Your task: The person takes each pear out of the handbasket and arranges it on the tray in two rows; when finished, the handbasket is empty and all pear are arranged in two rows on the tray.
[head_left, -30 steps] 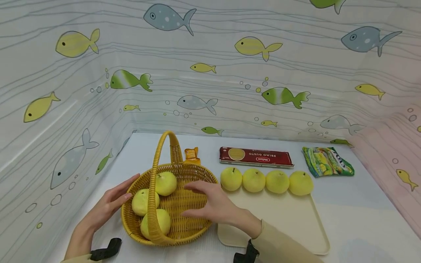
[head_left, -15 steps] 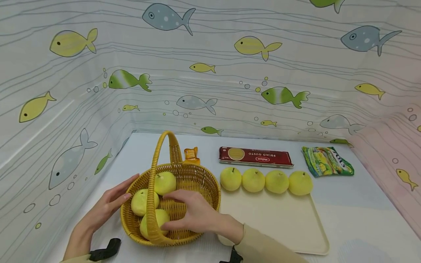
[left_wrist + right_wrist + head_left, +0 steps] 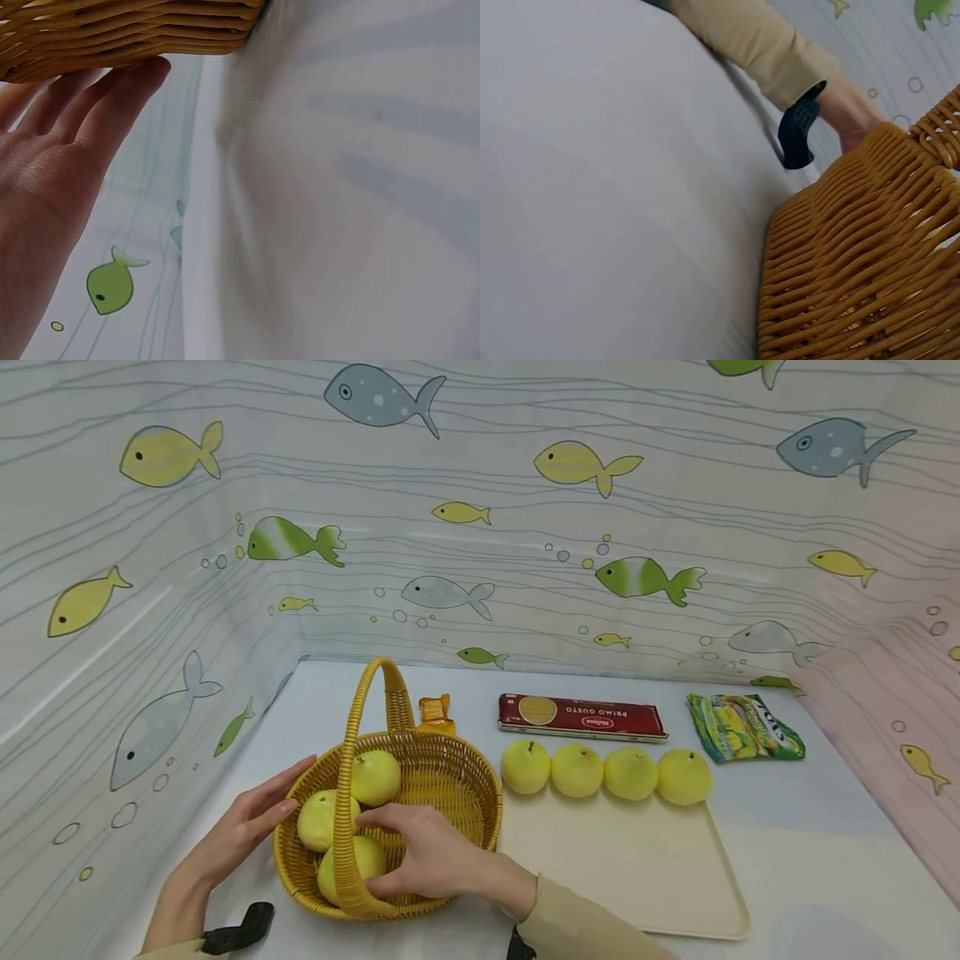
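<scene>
A yellow wicker basket [image 3: 480, 793] with a tall handle [image 3: 362, 702] holds three round yellow pears along its left side. My right hand [image 3: 431, 852] reaches inside from the right, thumb and fingers spread around the nearest pear [image 3: 371, 857]. Behind that fruit lie a middle pear [image 3: 315, 821] and a far pear [image 3: 377, 777]. Against the basket's outer left wall rests my left hand [image 3: 243, 827], its fingers extended; the left wrist view shows the fingertips [image 3: 154, 69] at the wicker. In the right wrist view the basket wall [image 3: 855, 262] hides most of the right hand's work.
Right of the basket lies a cream tray [image 3: 622, 868], with a row of several yellow pears [image 3: 577, 770] along its far edge. Behind them are a red biscuit pack [image 3: 585, 717] and a green candy bag [image 3: 746, 728]. A small orange packet [image 3: 437, 714] sits behind the basket.
My right hand has moved left and slightly down inside the basket, from its middle to the nearest pear, and its fingers have closed in around it. The left hand stays at the wall.
</scene>
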The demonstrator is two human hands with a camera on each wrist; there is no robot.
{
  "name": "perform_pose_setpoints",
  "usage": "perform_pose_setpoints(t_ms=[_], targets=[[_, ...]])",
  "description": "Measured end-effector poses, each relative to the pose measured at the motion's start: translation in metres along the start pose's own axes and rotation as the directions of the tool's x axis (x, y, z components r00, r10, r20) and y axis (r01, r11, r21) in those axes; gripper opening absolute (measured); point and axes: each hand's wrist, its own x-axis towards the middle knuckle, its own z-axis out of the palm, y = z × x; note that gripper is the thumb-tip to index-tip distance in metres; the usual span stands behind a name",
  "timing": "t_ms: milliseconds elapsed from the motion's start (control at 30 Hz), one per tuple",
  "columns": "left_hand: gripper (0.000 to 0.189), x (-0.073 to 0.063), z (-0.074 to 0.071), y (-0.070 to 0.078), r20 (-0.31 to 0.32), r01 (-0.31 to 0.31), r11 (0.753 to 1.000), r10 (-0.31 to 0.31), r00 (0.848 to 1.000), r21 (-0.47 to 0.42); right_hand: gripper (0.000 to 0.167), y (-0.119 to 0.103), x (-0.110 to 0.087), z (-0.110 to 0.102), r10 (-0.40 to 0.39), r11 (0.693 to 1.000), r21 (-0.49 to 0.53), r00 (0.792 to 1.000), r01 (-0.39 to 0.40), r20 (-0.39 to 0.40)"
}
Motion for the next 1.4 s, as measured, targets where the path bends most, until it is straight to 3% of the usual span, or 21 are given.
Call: perform_pose_setpoints(t_ms=[167,500,733,1100,1400], targets=[[0.054,0.000,-0.001,0.001,0.002,0.004,1.000,-0.004,1.000,0.000,0.061,0.000,0.001,0.001,-0.015,0.999,-0.052,1.000,0.016,0.019],[0.054,-0.001,-0.001,0.000,0.013,-0.008,0.999,0.008,1.000,-0.031,0.058,0.002,0.004,0.004,-0.008,0.994,-0.105,0.991,0.022,0.131],[0.054,-0.001,-0.001,-0.001,0.014,-0.021,0.999,0.021,1.000,-0.031,0.060,0.000,0.005,0.003,0.016,0.989,-0.145,0.989,0.005,0.145],[0.054,0.001,0.001,-0.001,0.017,0.001,1.000,0.000,1.000,-0.028,0.059,0.004,0.012,0.007,0.043,0.995,-0.096,0.979,-0.024,0.200],[0.054,0.000,-0.001,-0.001,0.007,0.000,1.000,0.000,1.000,0.004,0.060,0.004,0.014,0.009,0.001,0.992,-0.121,0.984,0.021,0.179]])
